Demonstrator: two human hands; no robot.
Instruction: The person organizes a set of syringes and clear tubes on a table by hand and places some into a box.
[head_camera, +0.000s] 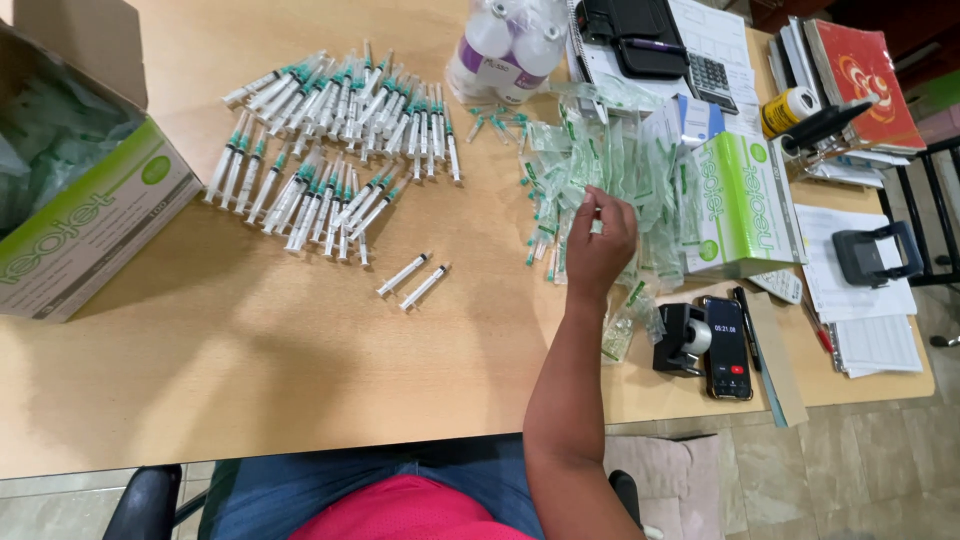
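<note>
I see the right hand (598, 243) reaching over the heap of clear syringe wrappers (610, 170) on the wooden table (250, 350), fingers curled, pinching a small white piece; what it is I cannot tell. Two loose syringes (413, 281) lie near, left of the wrist. Capped syringes (340, 140) are piled beyond.

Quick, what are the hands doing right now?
Left hand: not in view.
Right hand: fingers curled over the pile of clear wrappers, pinching something small; what it is cannot be told.
</note>
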